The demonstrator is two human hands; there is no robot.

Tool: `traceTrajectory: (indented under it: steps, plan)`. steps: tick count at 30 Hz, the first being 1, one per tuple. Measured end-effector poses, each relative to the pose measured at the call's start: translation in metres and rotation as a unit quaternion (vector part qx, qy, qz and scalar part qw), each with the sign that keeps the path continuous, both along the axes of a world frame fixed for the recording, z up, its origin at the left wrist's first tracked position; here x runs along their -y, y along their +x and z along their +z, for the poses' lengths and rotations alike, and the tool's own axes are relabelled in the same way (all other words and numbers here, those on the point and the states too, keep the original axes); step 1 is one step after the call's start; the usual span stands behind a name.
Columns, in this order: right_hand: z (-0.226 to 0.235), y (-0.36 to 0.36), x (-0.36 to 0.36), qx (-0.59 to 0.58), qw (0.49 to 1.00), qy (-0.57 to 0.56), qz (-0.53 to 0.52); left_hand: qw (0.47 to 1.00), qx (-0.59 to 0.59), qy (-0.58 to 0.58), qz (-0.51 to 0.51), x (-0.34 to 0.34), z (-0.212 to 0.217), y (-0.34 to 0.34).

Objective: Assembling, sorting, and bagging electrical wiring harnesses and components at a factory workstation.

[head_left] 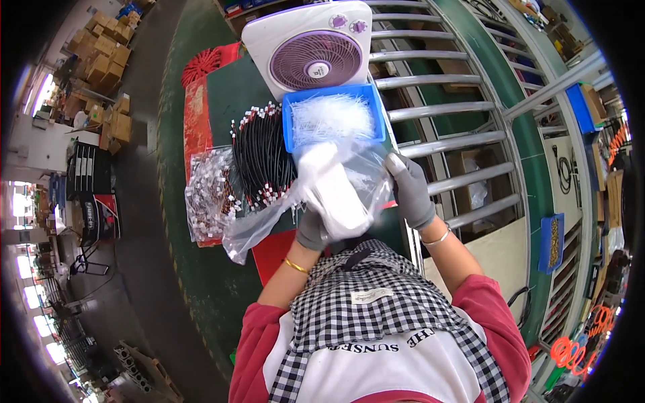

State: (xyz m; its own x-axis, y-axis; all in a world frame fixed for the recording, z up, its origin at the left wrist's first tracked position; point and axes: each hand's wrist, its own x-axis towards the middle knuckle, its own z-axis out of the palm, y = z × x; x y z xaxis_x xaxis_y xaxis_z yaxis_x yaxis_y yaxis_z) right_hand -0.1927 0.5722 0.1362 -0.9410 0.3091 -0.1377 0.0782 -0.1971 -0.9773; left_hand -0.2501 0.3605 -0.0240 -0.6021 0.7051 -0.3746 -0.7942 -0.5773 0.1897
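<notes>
Both my hands wear grey gloves and hold a clear plastic bag (pixel 368 169) in front of my apron. Inside it is a white bundle (pixel 339 201), partly blurred, whose kind I cannot make out. My left hand (pixel 312 230) grips the bag from below on the left, its fingers mostly hidden behind the plastic. At the bag's right edge, my right hand (pixel 411 190) is closed on the film, thumb uppermost. Just beyond the bag stands a blue bin (pixel 287 127) full of thin white strips (pixel 332 116) that look like cable ties.
Black cables (pixel 263 158) with white connectors lie left of the bin, beside bagged wire leads (pixel 209 195). A white-and-purple box fan (pixel 317 57) stands behind the bin. Along the right runs a metal roller conveyor (pixel 447 111). A red stool (pixel 201 67) is at the far left.
</notes>
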Motion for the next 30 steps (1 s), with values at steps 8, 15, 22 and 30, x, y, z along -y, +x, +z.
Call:
traceTrajectory:
  steps: [8, 15, 22, 30]
  plan:
    - [-0.072, 0.025, -0.065, 0.093, 0.995, -0.016, 0.016, 0.948, -0.232, -0.214, -0.031, 0.041, 0.037, -0.191]
    - [-0.104, 0.061, -0.072, 0.197, 0.979, -0.057, -0.003, 0.59, -0.666, -0.384, -0.246, -0.017, 0.09, -0.3]
    - [-0.129, 0.07, -0.077, 0.199, 0.98, -0.014, 0.02, 0.318, -0.714, -0.581, -0.228, -0.053, 0.048, -0.28]
    - [-0.124, 0.061, -0.074, 0.197, 0.979, -0.005, 0.047, 0.309, -0.777, -0.532, -0.133, -0.071, 0.106, -0.266]
